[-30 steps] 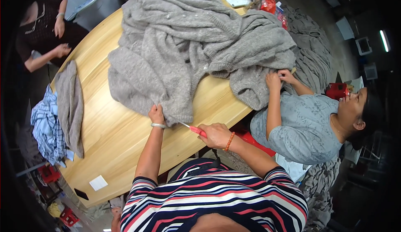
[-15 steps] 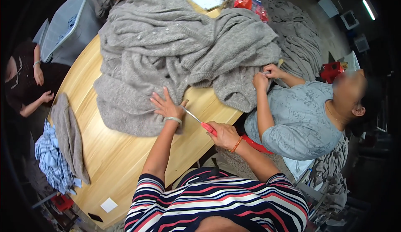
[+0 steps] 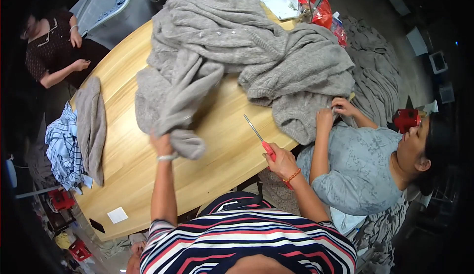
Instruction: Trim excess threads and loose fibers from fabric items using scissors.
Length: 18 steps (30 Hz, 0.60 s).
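Grey knitted fabric is lying in a big rumpled heap across the far half of the pale wooden table, its thick, soft folds showing a cabled texture and a few small pale beads. The left hand is gripping a bunched lower fold of it, fingers closed around the cloth, a pale band showing at the wrist. The right hand is closing around the red handles of a pair of scissors, whose thin blades are pointing toward the heap, above bare wood and apart from the cloth. At the right, another person in a grey top is pinching the edge of the same heap with both hands.
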Tool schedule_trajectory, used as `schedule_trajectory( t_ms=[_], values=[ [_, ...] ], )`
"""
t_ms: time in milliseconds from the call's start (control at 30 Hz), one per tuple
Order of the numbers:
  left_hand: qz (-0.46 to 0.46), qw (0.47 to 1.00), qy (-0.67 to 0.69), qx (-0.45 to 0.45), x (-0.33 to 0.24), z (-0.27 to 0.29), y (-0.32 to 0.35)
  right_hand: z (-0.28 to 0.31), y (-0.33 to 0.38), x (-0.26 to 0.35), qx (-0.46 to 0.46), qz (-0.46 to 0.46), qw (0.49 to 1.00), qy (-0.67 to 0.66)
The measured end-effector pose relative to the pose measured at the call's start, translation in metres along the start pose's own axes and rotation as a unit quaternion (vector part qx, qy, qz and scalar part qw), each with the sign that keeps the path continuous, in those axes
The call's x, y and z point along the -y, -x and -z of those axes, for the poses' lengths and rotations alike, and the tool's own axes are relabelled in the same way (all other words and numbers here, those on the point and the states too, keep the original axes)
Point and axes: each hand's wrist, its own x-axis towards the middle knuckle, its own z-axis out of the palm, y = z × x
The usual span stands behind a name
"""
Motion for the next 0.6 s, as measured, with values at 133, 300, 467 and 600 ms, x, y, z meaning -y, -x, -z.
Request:
schedule_trajectory(
  t_ms=[133, 300, 467, 600],
  values=[
    [-0.123, 0.992, -0.012, 0.018, -0.072, 0.181, 0.025, -0.002, -0.015, 0.015, 0.011, 0.013, 1.0, 0.017],
    [-0.086, 0.956, 0.038, -0.277, -0.09, 0.35, 0.08, -0.018, -0.032, 0.038, 0.017, 0.071, 0.997, 0.019],
    [-0.101, 0.868, -0.246, -0.421, -0.053, 0.373, 0.09, -0.032, -0.031, 0.064, 0.026, 0.093, 0.995, 0.007],
    [-0.046, 0.854, -0.437, -0.28, 0.024, 0.35, 0.085, -0.031, -0.022, 0.06, 0.042, 0.085, 0.995, 0.017]
  ],
)
